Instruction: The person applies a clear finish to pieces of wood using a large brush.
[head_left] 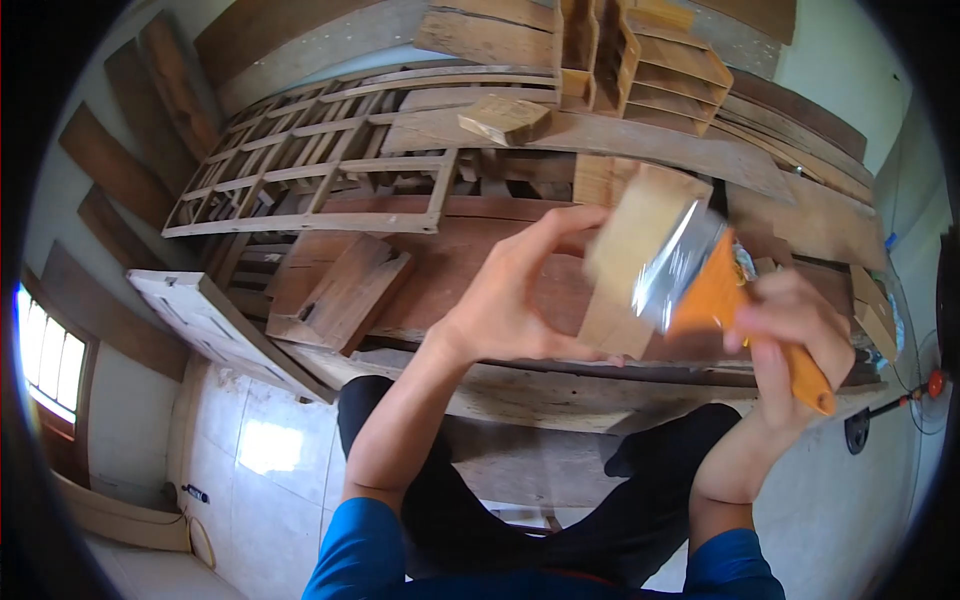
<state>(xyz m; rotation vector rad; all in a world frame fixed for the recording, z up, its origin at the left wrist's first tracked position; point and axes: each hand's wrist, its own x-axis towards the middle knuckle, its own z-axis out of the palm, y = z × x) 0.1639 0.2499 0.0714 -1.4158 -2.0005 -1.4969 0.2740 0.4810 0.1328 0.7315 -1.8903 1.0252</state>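
Observation:
My right hand (pixel 795 330) is closed around the orange handle of a wide paintbrush (pixel 710 285). The brush has a shiny metal band and pale bristles, which are blurred and point up and left. Behind the bristles is a light wooden piece (pixel 615 315), partly hidden by the brush. My left hand (pixel 525 290) curves around the left side of this piece, thumb near its lower end and fingers near its upper part. Both hands are over a reddish-brown board (pixel 470 235) on the bench.
A slatted wooden frame (pixel 330 180) lies at the back left, beside a wooden block (pixel 505 118) on a plank. A shelved wooden organizer (pixel 675 75) stands behind. A wooden box-like piece (pixel 350 290) and a white panel (pixel 225 325) are at the left. Planks lean on the walls.

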